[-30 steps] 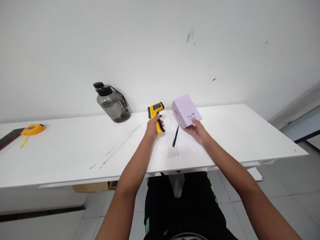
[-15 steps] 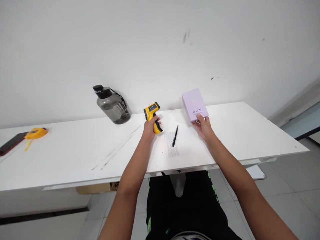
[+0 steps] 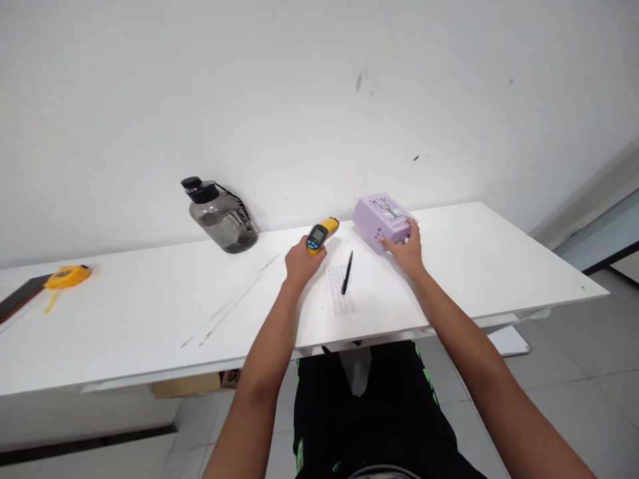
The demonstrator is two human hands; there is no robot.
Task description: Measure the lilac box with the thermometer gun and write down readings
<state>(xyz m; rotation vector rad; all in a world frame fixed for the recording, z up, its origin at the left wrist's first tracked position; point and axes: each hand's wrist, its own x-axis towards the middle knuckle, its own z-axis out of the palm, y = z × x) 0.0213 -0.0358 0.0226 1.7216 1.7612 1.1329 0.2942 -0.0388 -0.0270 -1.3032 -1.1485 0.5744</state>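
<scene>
My left hand [image 3: 303,261] is closed around the grip of a yellow and black infrared thermometer [image 3: 322,235]. Its small screen and blue buttons face me, and its nose points away toward the right. My right hand [image 3: 407,251] grips the near end of a lilac box [image 3: 382,216], thumb on the near side and fingers over the top right edge. A tree-like picture covers the box's top. Between my hands a black pen [image 3: 347,273] lies across a sheet with rows of small print [image 3: 339,301].
A grey clear water bottle [image 3: 223,216] with a black lid stands by the wall at left. Farther left, a yellow tape measure [image 3: 67,276] sits beside a dark flat object [image 3: 22,293]. The white table [image 3: 150,319] has its front edge close to my body.
My left hand has turned the thermometer so its screen faces me and its nose points away. My right hand has tipped the lilac box, bringing its pictured face up.
</scene>
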